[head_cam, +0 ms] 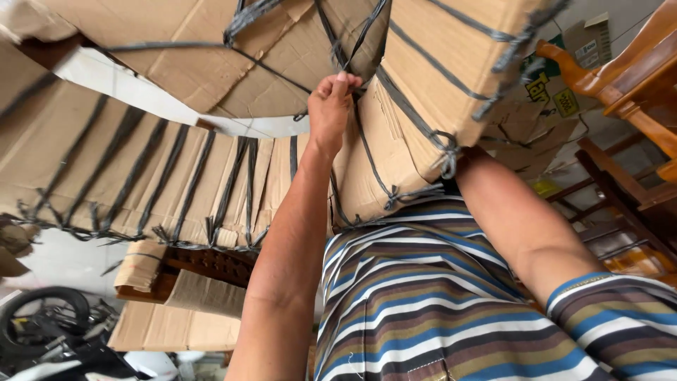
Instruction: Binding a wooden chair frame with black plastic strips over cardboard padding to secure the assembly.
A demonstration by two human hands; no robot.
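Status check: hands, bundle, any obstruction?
Left hand gripping black strap on cardboard-wrapped bundle. Right hand hidden behind bundle. Wooden chairs close at right.

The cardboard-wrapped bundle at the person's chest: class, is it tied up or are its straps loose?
Tied up. Dark straps cross the cardboard bundle and end in knots; the left hand grips one. The right hand is hidden behind it.
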